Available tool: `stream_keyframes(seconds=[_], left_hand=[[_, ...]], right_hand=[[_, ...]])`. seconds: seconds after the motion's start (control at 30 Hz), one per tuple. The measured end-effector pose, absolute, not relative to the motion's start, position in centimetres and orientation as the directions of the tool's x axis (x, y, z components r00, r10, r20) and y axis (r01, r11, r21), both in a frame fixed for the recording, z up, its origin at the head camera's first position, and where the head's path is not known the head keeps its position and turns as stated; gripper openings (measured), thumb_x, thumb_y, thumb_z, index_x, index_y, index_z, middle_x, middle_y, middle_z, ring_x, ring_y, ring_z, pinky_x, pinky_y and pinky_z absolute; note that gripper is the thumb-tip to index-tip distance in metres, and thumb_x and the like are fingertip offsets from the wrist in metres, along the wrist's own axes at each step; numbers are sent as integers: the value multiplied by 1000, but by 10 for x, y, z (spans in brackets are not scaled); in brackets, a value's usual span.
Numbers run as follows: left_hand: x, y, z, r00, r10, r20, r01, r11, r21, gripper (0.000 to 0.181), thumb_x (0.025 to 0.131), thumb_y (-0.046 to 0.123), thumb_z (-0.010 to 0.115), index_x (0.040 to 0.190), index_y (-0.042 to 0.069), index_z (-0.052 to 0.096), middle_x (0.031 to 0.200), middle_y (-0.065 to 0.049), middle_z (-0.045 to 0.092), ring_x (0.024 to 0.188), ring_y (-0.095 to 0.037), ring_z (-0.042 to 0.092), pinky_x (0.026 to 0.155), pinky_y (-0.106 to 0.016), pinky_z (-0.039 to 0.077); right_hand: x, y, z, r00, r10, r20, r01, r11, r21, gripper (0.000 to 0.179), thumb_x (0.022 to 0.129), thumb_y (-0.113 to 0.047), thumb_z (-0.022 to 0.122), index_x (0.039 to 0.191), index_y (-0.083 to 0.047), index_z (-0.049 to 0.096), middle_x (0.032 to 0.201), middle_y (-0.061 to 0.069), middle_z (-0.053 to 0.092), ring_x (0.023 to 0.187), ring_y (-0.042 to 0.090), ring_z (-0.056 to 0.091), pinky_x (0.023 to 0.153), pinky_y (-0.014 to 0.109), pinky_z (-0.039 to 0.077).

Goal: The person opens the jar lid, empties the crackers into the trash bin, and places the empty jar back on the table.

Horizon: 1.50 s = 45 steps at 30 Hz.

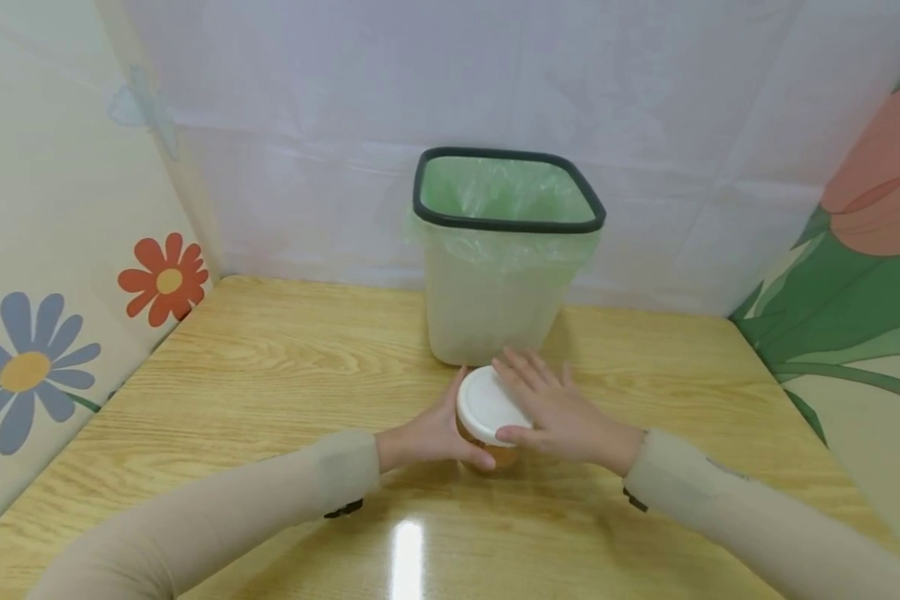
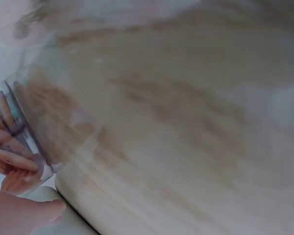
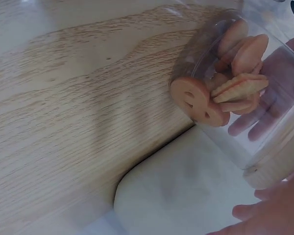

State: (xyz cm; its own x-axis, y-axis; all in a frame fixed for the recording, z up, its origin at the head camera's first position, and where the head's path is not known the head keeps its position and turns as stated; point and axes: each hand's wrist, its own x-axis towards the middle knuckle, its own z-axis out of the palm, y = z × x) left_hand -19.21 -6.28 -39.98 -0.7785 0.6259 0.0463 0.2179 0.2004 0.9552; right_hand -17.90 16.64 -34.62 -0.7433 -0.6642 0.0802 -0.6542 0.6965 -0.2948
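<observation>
A clear jar (image 3: 235, 139) with a white ribbed lid (image 1: 487, 404) stands on the table in front of the bin, and through its wall in the right wrist view I see several cookies (image 3: 250, 54), one shaped like a pretzel. My left hand (image 1: 438, 429) grips the jar's side, its thumb in front and its other fingers partly hidden behind. Across the lid lies my right hand (image 1: 558, 408), with the thumb at the near edge and the fingers over the far right edge. The left wrist view catches part of the jar (image 2: 41, 142) and a thumb (image 2: 27, 213).
A pale waste bin (image 1: 495, 292) with a dark rim and a green liner (image 1: 495, 187) stands just behind the jar. The wood-grain table (image 1: 307, 358) meets a white cloth (image 1: 330, 183) at the back. Flower-printed panels flank both sides.
</observation>
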Motion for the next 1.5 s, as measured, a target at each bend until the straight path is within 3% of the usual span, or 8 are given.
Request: stream_keyframes(seconds=[0.23, 0.4, 0.57, 0.77, 1.2, 1.5], left_hand=[[-190, -59, -400, -799, 593, 96, 234, 160, 959, 118, 67, 12, 94, 154, 0, 15, 152, -22, 36, 134, -34, 43, 118, -53, 28], [-190, -56, -401, -822, 564, 78, 213, 178, 961, 111, 68, 4, 91, 152, -2, 20, 148, -22, 39, 131, -32, 45, 115, -49, 31], [-192, -54, -404, -825, 559, 81, 222, 189, 956, 110, 67, 5, 90, 153, 0, 21, 145, -20, 42, 129, -31, 47, 113, -46, 35], [-197, -52, -406, -787, 604, 128, 266, 145, 953, 110, 69, 7, 89, 154, 3, 19, 144, -19, 43, 126, -29, 50, 110, -44, 41], [-199, -55, -406, -761, 632, 145, 287, 128, 949, 109, 67, 10, 90, 153, 5, 23, 142, -15, 48, 122, -23, 55, 108, -39, 43], [-202, -58, -406, -725, 675, 135, 282, 113, 953, 109, 71, 7, 88, 154, 9, 17, 145, -14, 46, 125, -23, 53, 108, -37, 43]], right_hand=[[-181, 166, -349, -733, -678, 56, -658, 685, -313, 87, 99, -62, 46, 159, -4, 22, 164, 25, 15, 149, 52, 11, 103, 85, 12], [-182, 166, -350, -723, -688, 66, -671, 676, -304, 86, 98, -59, 51, 159, -4, 24, 163, 27, 20, 148, 52, 15, 103, 85, 14], [-182, 160, -348, -718, -690, 92, -683, 673, -284, 86, 94, -58, 59, 156, -6, 31, 158, 28, 30, 146, 49, 26, 103, 83, 22], [-183, 149, -346, -731, -678, 82, -670, 688, -281, 94, 92, -64, 58, 157, -3, 29, 153, 29, 36, 141, 46, 34, 103, 73, 32], [-185, 142, -352, -717, -682, 143, -690, 665, -287, 85, 88, -53, 64, 153, -4, 39, 148, 27, 43, 136, 44, 40, 103, 67, 36], [-194, 145, -358, -663, -727, 180, -744, 610, -275, 84, 86, -53, 66, 152, -7, 42, 148, 25, 44, 136, 43, 41, 104, 66, 38]])
